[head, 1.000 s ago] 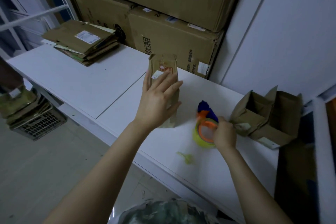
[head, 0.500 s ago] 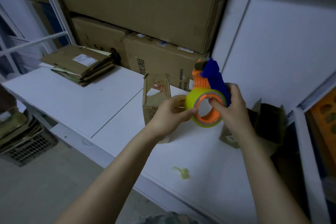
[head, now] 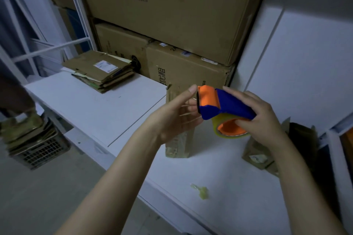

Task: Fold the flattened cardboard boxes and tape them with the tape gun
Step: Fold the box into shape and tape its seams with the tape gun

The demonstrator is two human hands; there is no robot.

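- When the scene is followed from the left, one dark mesh basket (head: 44, 153) is seen on the floor, and a pile of flattened card (head: 23, 131) is laid on it.
- One stack of flattened boxes (head: 107, 76) is placed at the far left of the white table (head: 95, 107). One white label (head: 105, 66) is stuck on its top sheet, but the print is too small to be read.
- Three large cartons are counted directly behind the table. On the top carton (head: 168, 15) a faint printed line is seen, of which only "2020" at the end can be read. The lower left carton (head: 122, 44) carries a black mark, partly hidden. On the lower right carton (head: 191, 70) Chinese characters are printed sideways; they are not read with certainty.
- One small folded box (head: 176, 147) is stood upright on the table, mostly covered by the left hand (head: 172, 118). This hand is held wide, fingers straight, holding nothing, its fingertips just beside the orange head of the tape gun (head: 227, 107). Whether they touch cannot be told.
- One blue and orange tape gun is held in the air above the table, with one yellowish tape roll (head: 232, 133) mounted on it. It is gripped firmly by the right hand (head: 265, 120), fingers over the blue body and thumb in the orange core.
- One crumpled scrap of tape (head: 201, 192) is left near the front edge of the table.
- Two open boxes (head: 256, 155) seem to stand at the right, the farther one dark and partly hidden by the arm. One white sticker (head: 258, 158) is seen on the nearer box, unreadable.
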